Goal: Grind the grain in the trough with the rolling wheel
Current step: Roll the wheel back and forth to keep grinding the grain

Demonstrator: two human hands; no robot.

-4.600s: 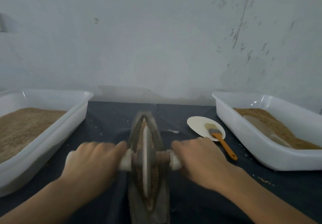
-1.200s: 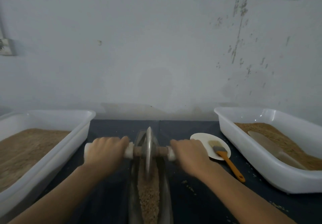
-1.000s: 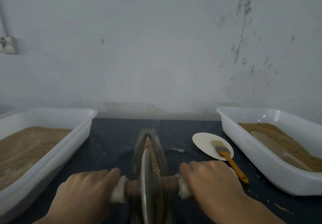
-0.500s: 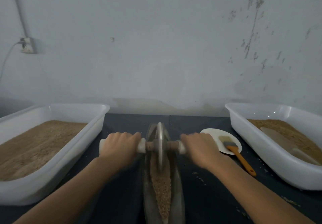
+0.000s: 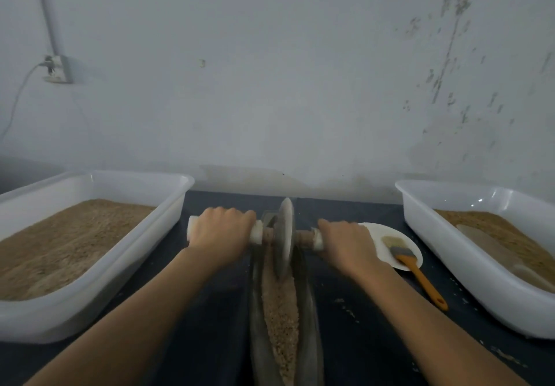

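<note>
A: Hands?
B: Left hand (image 5: 220, 234) and right hand (image 5: 345, 243), fingers wrapped on the axle (image 5: 303, 237).
A: Wheel (image 5: 284, 237)?
B: At the trough's (image 5: 309, 310) far end, on the grain (image 5: 280, 310) (mid-counter).

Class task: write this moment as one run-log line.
hands: left and right grip axle handles | wheel: upright at trough's far end | grain: coarse

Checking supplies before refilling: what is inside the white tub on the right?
The white tub holds brown grain with a pale scoop lying on it. Its near wall hides the front part of the contents.
</note>
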